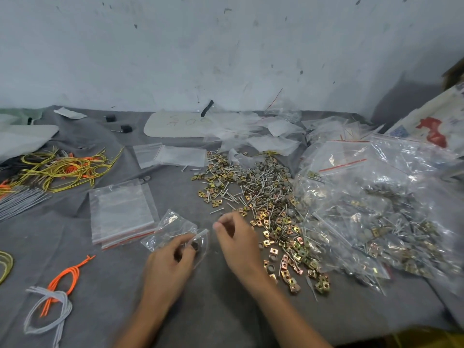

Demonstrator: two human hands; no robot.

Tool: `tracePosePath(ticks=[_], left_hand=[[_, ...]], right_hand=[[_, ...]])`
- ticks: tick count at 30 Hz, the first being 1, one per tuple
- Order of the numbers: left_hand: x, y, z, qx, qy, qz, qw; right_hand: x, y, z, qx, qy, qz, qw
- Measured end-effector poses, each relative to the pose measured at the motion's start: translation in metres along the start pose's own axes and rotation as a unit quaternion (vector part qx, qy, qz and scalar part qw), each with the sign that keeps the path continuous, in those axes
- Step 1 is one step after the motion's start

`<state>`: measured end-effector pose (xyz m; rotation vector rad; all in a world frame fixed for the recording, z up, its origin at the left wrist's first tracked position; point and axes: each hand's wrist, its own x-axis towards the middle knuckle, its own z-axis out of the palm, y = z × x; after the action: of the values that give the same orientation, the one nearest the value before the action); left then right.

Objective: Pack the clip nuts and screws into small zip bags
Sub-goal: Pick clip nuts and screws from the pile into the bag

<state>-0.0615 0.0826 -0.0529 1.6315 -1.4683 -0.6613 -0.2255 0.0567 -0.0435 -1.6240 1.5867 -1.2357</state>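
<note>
We see both hands low and centre over the desk (226, 310), which is covered in grey cloth. The left hand (169, 262) grips a small zip bag (173, 228), fingers (184, 241) curled round its open mouth. The bag is crumpled and lies on the cloth, its left edge against a stack of empty zip bags (120, 212). A dark round piece shows inside the bag at the mouth, just by the fingertips; we cannot tell what it is.

The right hand (237, 243) hovers just right of the bag mouth, thumb and forefinger tips brought together. It is blurred, so we cannot tell whether they pinch a part or nothing.

The loose pile of clip nuts (283, 237) and screws (253, 184) lies just beyond and right of the right hand, spread from desk centre toward the near edge. Gold nuts sit mostly nearer, silver screws mostly farther, with small grey round pieces mixed in. Right of the pile and touching it is a heap of filled bags (376, 217), clear with red zip strips, nuts and screws visible inside.

Far left is a tangle of yellow wires (62, 169) with orange bits. Near left, an orange cord (66, 275) and a looped grey cord (47, 310) overlap. More empty bags (175, 155) lie behind the pile, near a white board (175, 125) by the wall.
</note>
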Motion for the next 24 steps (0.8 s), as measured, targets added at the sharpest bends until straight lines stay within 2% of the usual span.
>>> tracePosePath(ticks=[4,9,14,18,24], left_hand=[[0.002,-0.001,0.001,-0.003,-0.001,0.002,1.000],[0.001,-0.001,0.000,-0.010,-0.004,-0.001,1.000],[0.001,0.000,0.001,-0.007,-0.006,0.011,1.000],[0.000,-0.002,0.001,-0.003,-0.003,0.008,1.000],[0.000,-0.002,0.000,-0.008,-0.009,0.002,1.000]], right_hand=[[-0.034,0.001,0.018,0.045,0.027,-0.002,0.999],[-0.037,0.000,0.020,-0.019,-0.011,-0.050,0.999],[-0.041,0.005,0.022,-0.122,-0.072,-0.122,0.982],[-0.038,0.005,0.023,-0.155,-0.120,-0.155,0.968],[-0.040,0.005,0.021,-0.137,-0.121,-0.154,0.971]])
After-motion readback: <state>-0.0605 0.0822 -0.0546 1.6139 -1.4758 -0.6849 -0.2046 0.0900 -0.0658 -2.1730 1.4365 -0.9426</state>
